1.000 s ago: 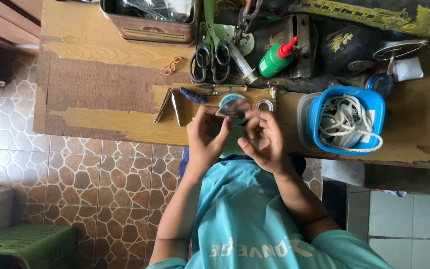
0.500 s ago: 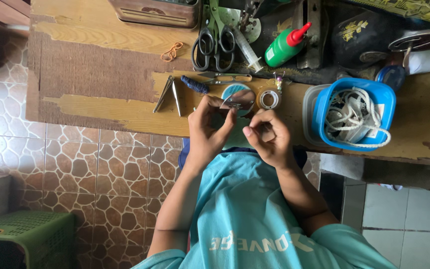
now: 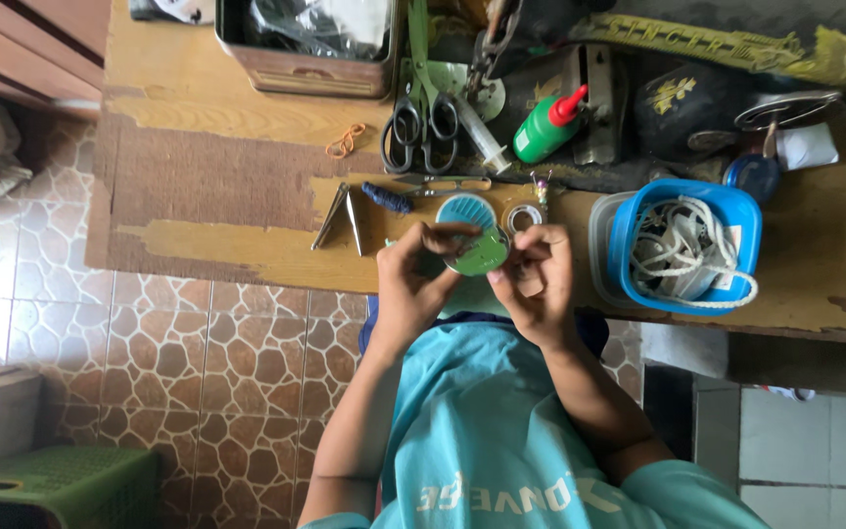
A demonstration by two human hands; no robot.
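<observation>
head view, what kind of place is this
Likely a home sewing or tailoring bench: a worn wooden table over tiled floor, with scissors, a black sewing machine and a blue tub of white cord. Both hands hold a small green disc.

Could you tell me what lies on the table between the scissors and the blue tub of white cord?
In the head view, a syringe and a green bottle with a red nozzle lie between the scissors and the blue tub.

By the two hands, left [image 3: 413, 284] and right [image 3: 538, 279], lie one green disc [image 3: 480, 255], one teal disc [image 3: 466, 209], one scissors [image 3: 421, 122], one green bottle [image 3: 548, 127], one blue tub [image 3: 685, 245], one tin [image 3: 310, 39].
</observation>
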